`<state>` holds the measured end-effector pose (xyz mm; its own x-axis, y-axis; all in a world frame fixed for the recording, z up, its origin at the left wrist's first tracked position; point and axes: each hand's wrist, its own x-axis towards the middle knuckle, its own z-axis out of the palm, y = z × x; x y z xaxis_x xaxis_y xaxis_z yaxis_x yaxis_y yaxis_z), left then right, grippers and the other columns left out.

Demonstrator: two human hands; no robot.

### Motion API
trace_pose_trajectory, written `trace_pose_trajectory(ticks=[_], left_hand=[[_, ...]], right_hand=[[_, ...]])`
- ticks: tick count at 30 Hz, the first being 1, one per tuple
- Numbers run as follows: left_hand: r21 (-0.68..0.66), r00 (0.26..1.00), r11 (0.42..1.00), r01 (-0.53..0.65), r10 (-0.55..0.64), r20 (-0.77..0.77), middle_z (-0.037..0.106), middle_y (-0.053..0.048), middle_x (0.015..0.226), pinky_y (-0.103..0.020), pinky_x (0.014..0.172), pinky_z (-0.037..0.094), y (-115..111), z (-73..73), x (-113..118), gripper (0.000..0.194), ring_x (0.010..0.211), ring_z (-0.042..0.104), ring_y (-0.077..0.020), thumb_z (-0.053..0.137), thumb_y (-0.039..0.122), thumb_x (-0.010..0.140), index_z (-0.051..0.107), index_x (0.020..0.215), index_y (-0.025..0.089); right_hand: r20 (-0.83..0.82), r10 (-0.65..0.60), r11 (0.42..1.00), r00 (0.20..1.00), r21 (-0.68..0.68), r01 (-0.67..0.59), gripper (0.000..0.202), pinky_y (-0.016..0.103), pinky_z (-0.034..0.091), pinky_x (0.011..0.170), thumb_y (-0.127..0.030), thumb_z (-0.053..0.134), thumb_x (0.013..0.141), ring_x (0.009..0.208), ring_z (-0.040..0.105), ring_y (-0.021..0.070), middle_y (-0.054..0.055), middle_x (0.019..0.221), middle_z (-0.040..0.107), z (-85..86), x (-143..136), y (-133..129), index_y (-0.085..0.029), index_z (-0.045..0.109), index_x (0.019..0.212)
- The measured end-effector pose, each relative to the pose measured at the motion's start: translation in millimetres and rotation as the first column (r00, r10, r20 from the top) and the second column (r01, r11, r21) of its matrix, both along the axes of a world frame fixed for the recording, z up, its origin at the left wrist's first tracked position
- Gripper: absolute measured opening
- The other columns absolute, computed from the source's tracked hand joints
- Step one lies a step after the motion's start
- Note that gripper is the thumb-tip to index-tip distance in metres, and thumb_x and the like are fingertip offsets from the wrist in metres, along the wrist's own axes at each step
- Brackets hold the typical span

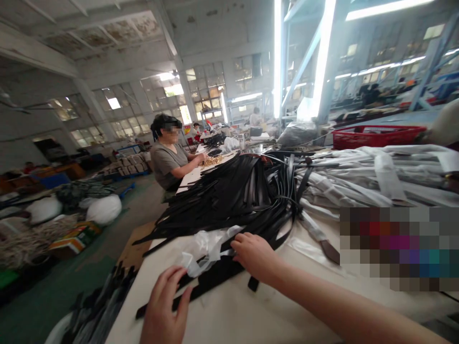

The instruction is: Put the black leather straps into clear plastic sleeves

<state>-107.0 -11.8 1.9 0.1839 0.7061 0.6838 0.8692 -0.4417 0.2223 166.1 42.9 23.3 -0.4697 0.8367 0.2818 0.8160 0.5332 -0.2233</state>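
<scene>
My left hand [167,301] is at the near edge of the table, thumb apart from the fingers. Its fingertips reach the edge of a crumpled, translucent plastic sleeve [204,248]. Behind the thumb, a black strap [215,277] lies flat and slanting across the white tabletop. My right hand [254,255] has its fingers curled down at the sleeve's right end, above the strap. Its fingertips appear pinched on the plastic; whether they also grip the strap is hidden. Just beyond both hands spreads a big pile of black straps [229,191], part of it tied in a bundle.
White-wrapped straps [358,177] are heaped at right, before a red plastic crate [376,136]. A co-worker [170,153] stands at the table's far left side, hands near small gold-coloured pieces [211,161]. More dark straps [100,301] stand below the table's left edge [124,306].
</scene>
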Motion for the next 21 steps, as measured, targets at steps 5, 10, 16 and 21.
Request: trace_pose_trajectory(ticks=[5, 10, 16, 21], left_hand=[[-0.087, 0.998, 0.995, 0.050, -0.048, 0.027, 0.061, -0.016, 0.122, -0.054, 0.103, 0.047, 31, 19.4, 68, 0.030, 0.118, 0.056, -0.0320, 0.054, 0.034, 0.092, 0.062, 0.115, 0.016], [-0.206, 0.997, 0.975, 0.080, -0.081, 0.005, 0.060, -0.018, 0.130, -0.053, 0.109, 0.042, 56, 18.9, 96, 0.044, 0.124, 0.053, -0.0313, 0.055, 0.028, 0.091, 0.052, 0.131, 0.010], [-0.319, 0.990, 0.938, 0.132, -0.139, -0.001, 0.068, -0.015, 0.121, -0.046, 0.102, 0.050, 58, 10.8, 92, 0.055, 0.116, 0.062, -0.0250, 0.045, 0.019, 0.092, 0.034, 0.146, 0.011], [-0.334, 0.985, 0.928, 0.166, -0.170, 0.020, 0.066, -0.017, 0.123, -0.048, 0.103, 0.048, 56, 4.6, 92, 0.053, 0.117, 0.062, -0.0271, 0.047, 0.022, 0.092, 0.039, 0.143, 0.012]], right_hand=[[-0.059, -0.012, 0.998, 0.998, 0.068, 0.016, 0.020, 0.035, 0.048, 0.088, -0.028, 0.063, 0.090, 0.103, 0.058, 0.0260, 0.008, 0.111, 0.065, 9.1, 1, 10, -0.019, 0.065, 0.107], [-0.074, 0.010, 0.995, 0.997, 0.101, -0.002, 0.014, 0.033, 0.048, 0.085, -0.009, 0.059, 0.084, 0.099, 0.059, 0.0258, 0.013, 0.101, 0.068, 22.6, -2, 39, -0.015, 0.070, 0.090], [-0.276, -0.088, 0.962, 0.957, 0.225, 0.153, 0.030, 0.033, 0.045, 0.095, -0.001, 0.041, 0.086, 0.103, 0.058, 0.0227, 0.014, 0.106, 0.065, 41.3, 57, 3, -0.012, 0.067, 0.097], [-0.542, -0.024, 0.934, 0.840, 0.288, 0.212, 0.022, 0.032, 0.051, 0.087, -0.016, 0.049, 0.090, 0.095, 0.063, 0.0232, 0.009, 0.100, 0.066, 41.8, 105, -85, -0.021, 0.067, 0.102]])
